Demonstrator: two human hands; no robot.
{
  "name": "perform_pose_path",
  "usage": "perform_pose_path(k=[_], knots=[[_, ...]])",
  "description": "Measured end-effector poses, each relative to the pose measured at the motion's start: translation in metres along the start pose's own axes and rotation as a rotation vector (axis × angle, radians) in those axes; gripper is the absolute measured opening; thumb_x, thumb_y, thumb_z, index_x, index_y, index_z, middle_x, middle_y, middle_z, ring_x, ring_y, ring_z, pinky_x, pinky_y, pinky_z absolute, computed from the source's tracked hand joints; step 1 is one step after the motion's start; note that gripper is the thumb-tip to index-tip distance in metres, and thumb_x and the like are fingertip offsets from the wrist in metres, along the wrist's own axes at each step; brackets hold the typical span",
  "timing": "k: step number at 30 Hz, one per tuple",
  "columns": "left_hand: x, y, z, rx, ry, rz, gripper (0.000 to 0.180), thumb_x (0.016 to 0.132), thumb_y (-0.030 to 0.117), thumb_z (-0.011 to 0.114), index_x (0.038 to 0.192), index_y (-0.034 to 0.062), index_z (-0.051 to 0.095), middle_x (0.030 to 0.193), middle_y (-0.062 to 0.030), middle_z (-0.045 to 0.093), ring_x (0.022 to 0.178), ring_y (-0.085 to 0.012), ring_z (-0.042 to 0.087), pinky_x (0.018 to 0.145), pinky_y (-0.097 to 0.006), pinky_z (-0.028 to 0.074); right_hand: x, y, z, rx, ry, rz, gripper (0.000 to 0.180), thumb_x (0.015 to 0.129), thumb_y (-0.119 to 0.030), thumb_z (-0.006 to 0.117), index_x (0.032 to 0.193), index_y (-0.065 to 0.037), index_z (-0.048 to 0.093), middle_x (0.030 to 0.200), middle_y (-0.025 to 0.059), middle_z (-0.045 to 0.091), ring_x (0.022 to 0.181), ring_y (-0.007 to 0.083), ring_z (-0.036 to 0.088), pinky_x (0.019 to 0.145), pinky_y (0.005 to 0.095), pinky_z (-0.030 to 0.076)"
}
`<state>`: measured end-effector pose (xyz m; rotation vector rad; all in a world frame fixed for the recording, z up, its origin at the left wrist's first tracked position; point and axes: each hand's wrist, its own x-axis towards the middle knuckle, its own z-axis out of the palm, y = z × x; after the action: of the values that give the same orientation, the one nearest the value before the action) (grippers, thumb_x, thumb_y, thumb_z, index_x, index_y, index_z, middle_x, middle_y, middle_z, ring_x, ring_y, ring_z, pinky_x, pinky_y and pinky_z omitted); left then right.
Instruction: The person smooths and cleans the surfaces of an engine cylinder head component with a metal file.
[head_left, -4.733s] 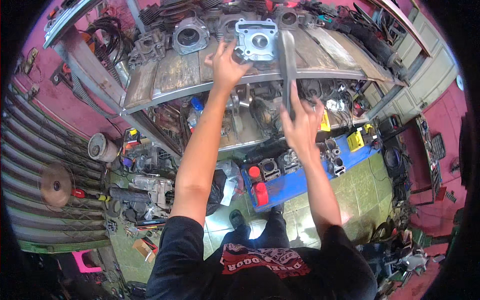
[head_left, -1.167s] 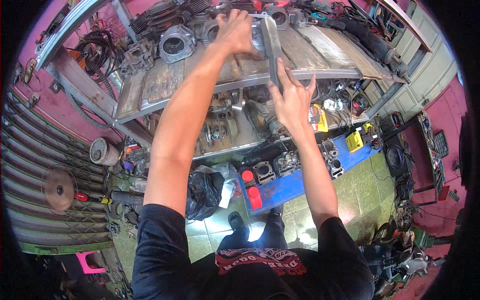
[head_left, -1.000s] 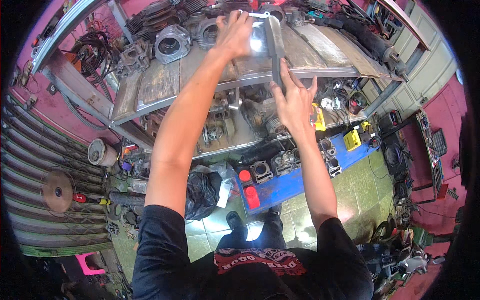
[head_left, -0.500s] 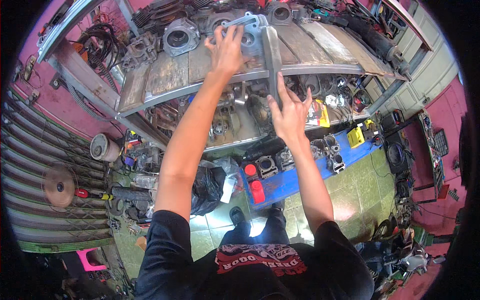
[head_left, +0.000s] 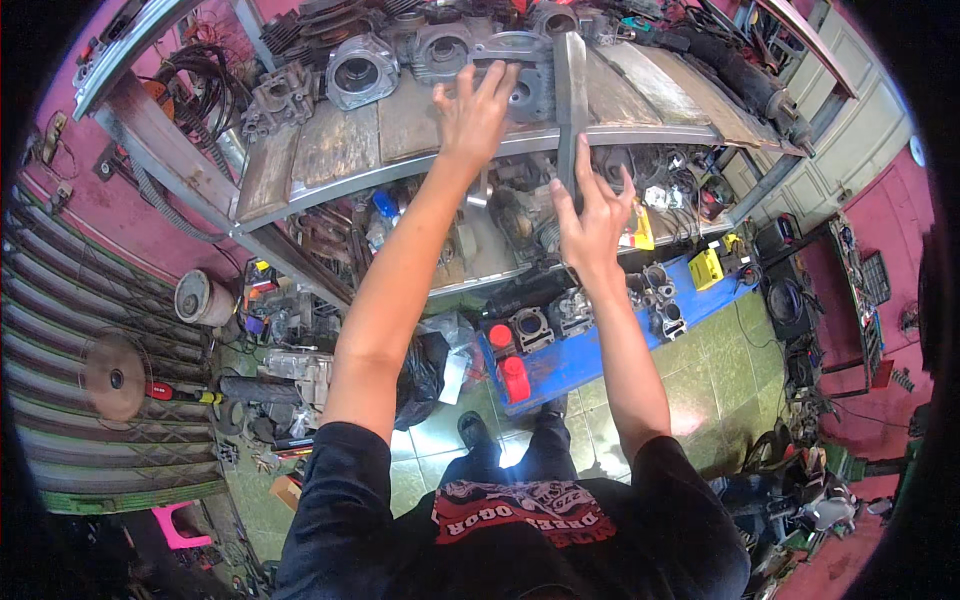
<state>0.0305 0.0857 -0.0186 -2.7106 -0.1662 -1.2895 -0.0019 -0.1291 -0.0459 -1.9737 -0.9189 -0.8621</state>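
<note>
My left hand [head_left: 474, 122] bends its fingers over the left side of a grey metal engine part [head_left: 537, 88] at the edge of the wooden bench top; its thumb is hidden. The part has a flat face with a round hole in it. Just right of it, a long flat grey bar [head_left: 571, 85] stretches away from me across the bench edge. Its near end sits between the thumb and index finger of my right hand [head_left: 595, 225], whose other fingers are partly spread.
A round-bored metal casing [head_left: 362, 75] and other engine parts line the back of the bench [head_left: 335, 150]. Below is a shelf crowded with parts. A low blue bench [head_left: 560, 370] holds a red bottle [head_left: 514, 380] and cylinder blocks. A black bag [head_left: 425, 375] lies beside it.
Both hands have shifted right, the left one also slightly lower. The bar has moved right with my right hand. The engine part, raised at its far side before, now appears flatter.
</note>
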Motion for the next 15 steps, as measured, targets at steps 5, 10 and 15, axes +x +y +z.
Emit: perform_pose_path(k=[5,10,15], knots=[[-0.004,0.001,-0.002,-0.025,0.044,0.027,0.087,0.069,0.023,0.088,0.147,0.0277,0.049,0.14,0.0059,0.049,0.13,-0.0265,0.039,0.094,-0.06,0.03,0.002,0.0,-0.001,0.015,-0.047,0.034,0.067,0.093,-0.025,0.066,0.155,-0.01,0.043,0.095,0.0179,0.074,0.091,0.0323,0.07,0.112,0.061,0.025],[-0.003,-0.01,-0.006,0.049,0.122,0.152,0.072,0.072,0.022,0.085,0.14,0.027,0.058,0.134,0.0063,0.054,0.127,-0.024,0.042,0.093,-0.058,0.029,-0.008,0.002,-0.004,0.031,-0.037,0.036,0.068,0.094,-0.025,0.065,0.155,-0.007,0.041,0.096,0.0186,0.074,0.091,0.0325,0.07,0.112,0.0594,0.026],[0.005,-0.018,-0.01,-0.049,0.175,0.167,0.057,0.07,0.024,0.087,0.122,0.0199,0.064,0.123,-0.0035,0.057,0.126,-0.0248,0.045,0.097,-0.053,0.029,-0.016,0.004,-0.005,0.045,-0.033,0.032,0.07,0.093,-0.025,0.065,0.156,-0.006,0.04,0.091,0.0177,0.072,0.086,0.0335,0.068,0.111,0.0568,0.028]])
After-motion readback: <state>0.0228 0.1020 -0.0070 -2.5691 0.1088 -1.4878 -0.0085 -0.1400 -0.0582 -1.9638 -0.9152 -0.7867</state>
